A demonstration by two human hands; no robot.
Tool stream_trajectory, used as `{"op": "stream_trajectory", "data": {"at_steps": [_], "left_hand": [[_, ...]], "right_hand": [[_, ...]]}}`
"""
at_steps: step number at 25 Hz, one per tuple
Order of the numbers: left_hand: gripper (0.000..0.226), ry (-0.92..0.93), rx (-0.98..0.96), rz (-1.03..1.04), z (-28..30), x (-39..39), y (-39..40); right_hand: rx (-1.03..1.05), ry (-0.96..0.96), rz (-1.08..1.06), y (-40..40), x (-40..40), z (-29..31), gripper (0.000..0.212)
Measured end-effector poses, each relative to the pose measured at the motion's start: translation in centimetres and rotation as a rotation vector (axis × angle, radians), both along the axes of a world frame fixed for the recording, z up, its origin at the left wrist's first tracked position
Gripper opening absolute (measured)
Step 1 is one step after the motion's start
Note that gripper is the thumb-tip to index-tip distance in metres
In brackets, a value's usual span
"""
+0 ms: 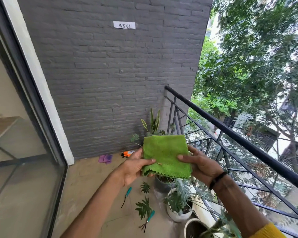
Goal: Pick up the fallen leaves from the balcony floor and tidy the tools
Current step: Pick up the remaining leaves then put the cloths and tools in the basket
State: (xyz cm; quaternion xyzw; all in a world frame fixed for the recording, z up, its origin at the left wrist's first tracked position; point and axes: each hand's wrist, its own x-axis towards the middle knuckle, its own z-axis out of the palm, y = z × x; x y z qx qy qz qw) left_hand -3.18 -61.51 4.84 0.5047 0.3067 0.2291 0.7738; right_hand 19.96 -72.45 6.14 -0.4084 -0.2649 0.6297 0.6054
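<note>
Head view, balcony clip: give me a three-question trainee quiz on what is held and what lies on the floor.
1. True or false: both hands grip the green cloth.
2. How many teal-handled tools lie on the floor? A) one B) two C) four
3. Fill in: the purple cloth lies on the floor at the foot of the grey brick ____.

Key:
1. True: the left hand and the right hand each pinch a side edge of it.
2. B: one teal-handled tool nearer the glass door, the other teal-handled tool beside a fallen leaf.
3. wall.
</note>
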Motion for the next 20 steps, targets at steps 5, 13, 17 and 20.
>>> {"op": "stream_trajectory", "data": {"at_steps": [5,13,17,20], "left_hand": [[0.030,-0.101,0.025,-0.034,0.5,0.4,-0.1],[0.041,-0.131,-0.356,-0.119,-3.4,2.5,-1.9],[0.029,0.062,-0.235,-0.288,-8.7,5.5,-6.3],[0.047,0.144,-0.179,-0.360,-11.9,8.3,-11.3]], "right_hand": [[0.211,-0.157,0.000,-1.7,0.8,-0.3,0.067],[0.132,-0.580,-0.200,-7.4,0.5,-2.6,0.049],[-0.194,-0.426,-0.369,-14.0,-1.1,-7.7,0.055],[-0.399,-0.128,-0.573,-20.4,-1.5,-11.0,0.030]]}}
